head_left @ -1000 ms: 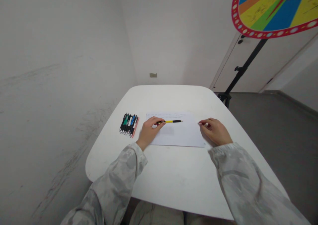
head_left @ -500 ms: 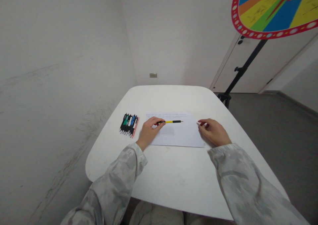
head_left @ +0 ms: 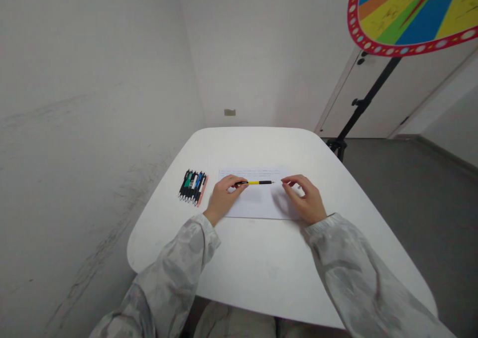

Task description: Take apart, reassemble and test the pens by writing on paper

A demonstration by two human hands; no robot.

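Note:
My left hand (head_left: 225, 194) pinches a yellow and black pen (head_left: 254, 182) by its dark end, holding it level above a sheet of paper (head_left: 257, 209). A thin point sticks out of the pen's right end. Just right of that point is my right hand (head_left: 304, 198), its thumb and forefinger slightly apart and curved toward the pen without touching it. A small greyish piece (head_left: 299, 187) shows in the gap between thumb and forefinger, too small to make out. Lines of handwriting run along the top of the sheet.
Several pens (head_left: 192, 186) lie side by side on the left of the white table (head_left: 257, 258), with a pinkish strip at their right edge. A wall (head_left: 93, 129) borders the left side. A colourful prize wheel (head_left: 411, 19) on a black stand (head_left: 362, 106) is at the right.
My right hand has moved left over the paper, from the sheet's right edge to near the pen's point. My left hand keeps the pen in nearly the same place.

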